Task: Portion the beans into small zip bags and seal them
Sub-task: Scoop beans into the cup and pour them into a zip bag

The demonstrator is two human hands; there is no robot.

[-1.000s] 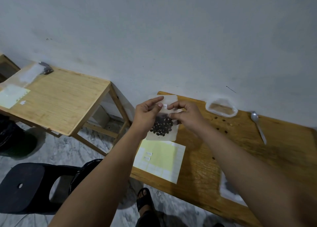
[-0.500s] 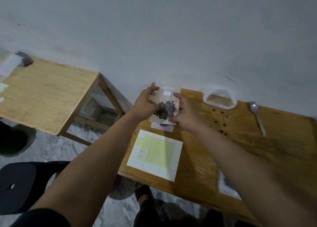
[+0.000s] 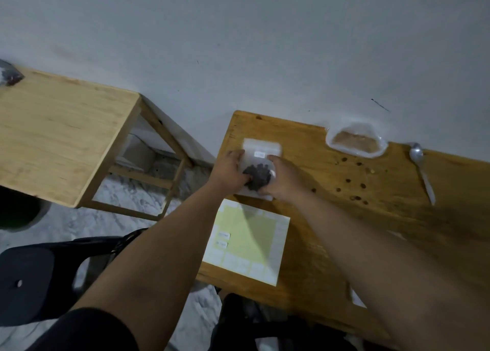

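Zip bag (image 3: 261,150): flat on the counter (image 3: 344,218), beans (image 3: 256,178) bunched low.
Left hand (image 3: 229,170): grips its left edge.
Right hand (image 3: 281,178): grips its right edge.
Handling: likely light, limp, slick; best pinched by the edges.

The small clear zip bag of dark beans (image 3: 254,146) is thin translucent plastic film, the orange-brown table (image 3: 384,218) is smooth, faintly glossy wood, the pale side table (image 3: 61,128) is matt wood, the yellow sticker sheet (image 3: 252,234) is matt paper, and the silver spoon (image 3: 423,174) is glossy.
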